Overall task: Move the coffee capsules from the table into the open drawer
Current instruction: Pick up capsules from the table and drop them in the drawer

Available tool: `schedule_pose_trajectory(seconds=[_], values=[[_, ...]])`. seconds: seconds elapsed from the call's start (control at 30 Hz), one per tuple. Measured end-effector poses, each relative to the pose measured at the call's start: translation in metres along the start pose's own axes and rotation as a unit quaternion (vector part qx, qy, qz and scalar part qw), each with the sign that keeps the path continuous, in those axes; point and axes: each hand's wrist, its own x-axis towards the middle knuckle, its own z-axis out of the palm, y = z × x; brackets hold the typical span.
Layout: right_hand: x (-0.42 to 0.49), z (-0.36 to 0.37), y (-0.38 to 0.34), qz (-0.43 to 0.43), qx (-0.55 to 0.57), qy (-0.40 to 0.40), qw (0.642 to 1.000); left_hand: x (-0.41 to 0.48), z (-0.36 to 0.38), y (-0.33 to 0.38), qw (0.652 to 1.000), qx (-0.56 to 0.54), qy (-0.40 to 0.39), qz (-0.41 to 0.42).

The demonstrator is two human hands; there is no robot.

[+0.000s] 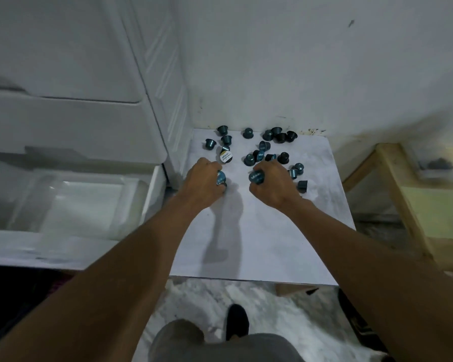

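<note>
Left hand (203, 180): knuckles up, fingers curled closed around a teal capsule (220, 178).
Right hand (273, 182): knuckles up, fingers curled around another capsule (256, 177).
Arms: both bare, stretched forward, converging.

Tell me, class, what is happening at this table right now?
A person stands at a small white table, each hand closed on a teal coffee capsule: the left hand holds one and the right hand holds another. Many more capsules lie scattered along the table's far edge. The open drawer to the left looks empty in the visible part.
</note>
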Motion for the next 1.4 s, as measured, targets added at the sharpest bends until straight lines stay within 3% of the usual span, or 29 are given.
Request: schedule_pose_trajectory(seconds=[0.5,0.83,1.23,1.4], values=[[-0.084,0.036,-0.171,-0.121,-0.001,0.054,0.991,-0.128,-0.116,-0.109,0.995,-0.006,0.095,0.032],[-0.074,0.073,-0.244,-0.177,-0.01,0.019,0.984,-0.153,-0.153,-0.163,0.992,0.043,0.122,-0.008],[-0.015,0.132,-0.286,-0.23,-0.019,-0.083,0.969,-0.131,-0.16,-0.239,0.987,0.056,0.1,-0.116],[0.012,0.165,-0.307,-0.196,-0.013,-0.107,0.975,-0.107,-0.167,-0.281,0.991,0.07,0.029,-0.107]])
